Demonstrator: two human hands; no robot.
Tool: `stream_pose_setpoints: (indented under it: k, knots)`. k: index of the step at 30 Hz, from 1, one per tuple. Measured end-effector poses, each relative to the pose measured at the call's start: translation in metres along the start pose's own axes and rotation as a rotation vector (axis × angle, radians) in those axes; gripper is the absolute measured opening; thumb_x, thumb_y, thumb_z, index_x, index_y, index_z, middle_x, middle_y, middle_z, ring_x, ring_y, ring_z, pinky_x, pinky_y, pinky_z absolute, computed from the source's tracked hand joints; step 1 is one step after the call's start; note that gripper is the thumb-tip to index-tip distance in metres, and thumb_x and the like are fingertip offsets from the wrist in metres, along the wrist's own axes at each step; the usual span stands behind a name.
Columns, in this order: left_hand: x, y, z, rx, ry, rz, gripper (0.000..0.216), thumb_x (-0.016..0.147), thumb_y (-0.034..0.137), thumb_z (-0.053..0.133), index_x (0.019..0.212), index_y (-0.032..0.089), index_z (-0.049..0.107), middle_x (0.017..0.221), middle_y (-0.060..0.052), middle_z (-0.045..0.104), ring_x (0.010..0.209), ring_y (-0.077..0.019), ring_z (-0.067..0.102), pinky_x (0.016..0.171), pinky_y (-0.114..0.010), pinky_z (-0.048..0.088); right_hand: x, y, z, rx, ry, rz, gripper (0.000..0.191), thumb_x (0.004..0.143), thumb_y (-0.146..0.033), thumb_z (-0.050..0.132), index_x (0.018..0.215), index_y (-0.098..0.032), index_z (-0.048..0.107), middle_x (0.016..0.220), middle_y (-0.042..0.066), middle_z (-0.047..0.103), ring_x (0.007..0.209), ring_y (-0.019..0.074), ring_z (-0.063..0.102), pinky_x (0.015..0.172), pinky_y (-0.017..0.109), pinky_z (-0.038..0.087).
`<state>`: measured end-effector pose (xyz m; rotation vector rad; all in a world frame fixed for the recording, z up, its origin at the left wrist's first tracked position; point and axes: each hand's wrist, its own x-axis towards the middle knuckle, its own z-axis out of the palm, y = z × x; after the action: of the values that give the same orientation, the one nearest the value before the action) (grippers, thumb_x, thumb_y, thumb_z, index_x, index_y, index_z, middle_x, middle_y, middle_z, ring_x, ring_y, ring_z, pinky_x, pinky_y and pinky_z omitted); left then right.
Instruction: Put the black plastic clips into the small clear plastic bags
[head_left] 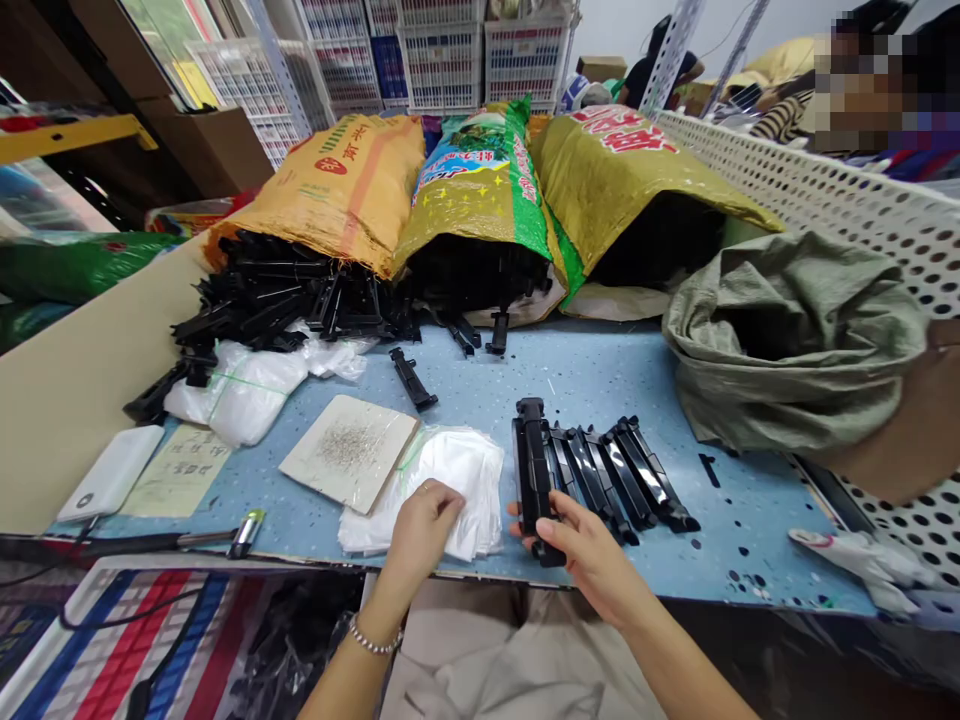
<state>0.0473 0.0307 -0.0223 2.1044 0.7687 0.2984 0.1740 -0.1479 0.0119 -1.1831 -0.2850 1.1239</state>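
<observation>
My right hand [581, 540] is closed round the lower end of a long black plastic part [534, 465], held upright over the blue tabletop. Just right of it lies a slanting row of similar black parts [611, 475], side by side. On a stack of clear plastic bags [457, 480] rests my left hand [429, 525], its fingers bent down and pressed together at the bags' surface. Whether it pinches a bag is hidden. A square pale board [349, 450] with a speckled middle overlaps the stack's left side. One loose black part [412, 380] lies behind the bags.
Woven sacks [330, 190] spill black parts [277, 290] along the back. A grey-green sack [787, 340] stands open at right, with a white glove [862, 560] near the front edge. At left lie bundled bags [247, 390], a white device [111, 472] and a paper note [180, 470].
</observation>
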Motion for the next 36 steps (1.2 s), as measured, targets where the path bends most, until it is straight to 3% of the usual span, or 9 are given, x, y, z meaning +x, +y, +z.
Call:
stream_pose_setpoints:
  k: [9,14,18,21,26,29,31,33,36]
  knots:
    - [0.005,-0.001,-0.001,-0.123,0.002,-0.04,0.019,0.077,0.025,0.052,0.065,0.018,0.065,0.079,-0.004,0.058,0.078,-0.0165,0.058,0.072,-0.028,0.044,0.019,0.007,0.031,0.233,-0.148,0.089,0.033,0.08,-0.032,0.068,0.109,-0.016,0.067,0.113,0.01,0.066,0.087,0.017,0.065,0.07,0.022,0.049]
    - [0.006,-0.003,-0.007,-0.13,0.053,-0.081,0.018,0.068,0.023,0.061,0.054,0.018,0.05,0.067,0.001,0.048,0.063,-0.0132,0.051,0.061,-0.026,0.04,0.035,0.022,0.039,0.292,-0.063,0.119,0.026,0.078,-0.032,0.07,0.095,-0.013,0.07,0.106,0.011,0.068,0.079,0.0156,0.065,0.06,0.02,0.048]
    - [0.008,-0.005,-0.014,-0.146,0.043,-0.071,0.023,0.074,0.033,0.06,0.058,0.017,0.054,0.068,0.001,0.052,0.064,-0.0139,0.054,0.063,-0.026,0.043,0.034,0.021,0.039,0.281,-0.019,0.124,0.025,0.077,-0.032,0.07,0.094,-0.013,0.07,0.108,0.011,0.067,0.077,0.0148,0.065,0.059,0.02,0.047]
    - [0.003,0.0,-0.019,-0.143,0.061,-0.06,0.011,0.078,0.026,0.055,0.073,0.017,0.06,0.078,-0.002,0.057,0.069,-0.0149,0.057,0.065,-0.027,0.047,0.034,0.02,0.04,0.274,-0.052,0.112,0.027,0.077,-0.033,0.07,0.097,-0.014,0.07,0.104,0.009,0.067,0.079,0.015,0.064,0.06,0.02,0.046]
    - [-0.015,0.013,-0.036,0.409,0.143,0.173,0.023,0.079,0.004,0.044,0.08,0.018,0.063,0.117,-0.012,0.059,0.103,-0.0248,0.056,0.083,-0.037,0.049,0.033,0.021,0.041,0.126,0.073,0.051,0.034,0.074,-0.038,0.073,0.1,-0.017,0.068,0.093,0.005,0.067,0.079,0.0159,0.062,0.066,0.023,0.048]
    - [-0.015,0.014,-0.04,0.596,0.102,0.194,0.039,0.079,-0.002,0.041,0.104,0.018,0.064,0.12,-0.013,0.059,0.108,-0.0261,0.056,0.088,-0.039,0.049,0.014,0.021,0.039,0.067,0.096,-0.049,0.041,0.071,-0.036,0.076,0.107,-0.02,0.064,0.097,0.004,0.067,0.084,0.0164,0.062,0.07,0.023,0.047]
    - [-0.009,0.009,-0.038,0.488,0.057,0.178,0.049,0.08,0.0,0.04,0.123,0.018,0.055,0.126,-0.013,0.056,0.11,-0.0237,0.057,0.091,-0.037,0.05,-0.002,0.024,0.036,0.162,-0.051,0.05,0.038,0.075,-0.04,0.07,0.105,-0.017,0.065,0.093,0.008,0.068,0.074,0.0159,0.063,0.062,0.022,0.046]
    - [-0.003,0.003,-0.035,0.312,0.019,0.169,0.052,0.082,0.004,0.04,0.13,0.018,0.049,0.131,-0.012,0.052,0.116,-0.0218,0.055,0.096,-0.035,0.048,-0.014,0.033,0.031,0.342,-0.237,0.291,0.04,0.081,-0.046,0.059,0.101,-0.011,0.066,0.081,0.011,0.068,0.061,0.014,0.06,0.05,0.019,0.042]
    - [-0.003,-0.004,-0.036,0.164,0.014,0.161,0.058,0.081,0.007,0.042,0.138,0.02,0.042,0.137,-0.012,0.046,0.127,-0.0218,0.047,0.105,-0.036,0.043,-0.016,0.049,0.023,0.604,-0.35,0.566,0.053,0.082,-0.052,0.051,0.103,-0.005,0.064,0.064,0.007,0.062,0.047,0.0078,0.049,0.039,0.013,0.032]
